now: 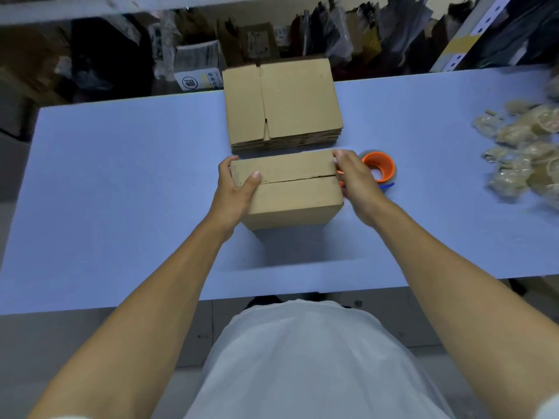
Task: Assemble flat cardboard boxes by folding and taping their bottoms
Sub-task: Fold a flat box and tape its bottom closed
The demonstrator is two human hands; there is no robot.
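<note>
A brown cardboard box (290, 189) stands on the blue table (121, 176) with its two flaps folded shut on top, an untaped seam running between them. My left hand (236, 192) grips its left side, thumb pressed on the far flap. My right hand (354, 179) holds the box's right edge. Just behind it lies a stack of flat cardboard boxes (284, 104). An orange tape dispenser (379, 166) with a roll of clear tape sits right of the box, partly hidden behind my right hand.
A heap of crumpled clear tape scraps (523, 152) lies at the table's right end. Shelves with hanging bags and packages (332, 31) stand behind the table. The table's near edge runs just in front of my body.
</note>
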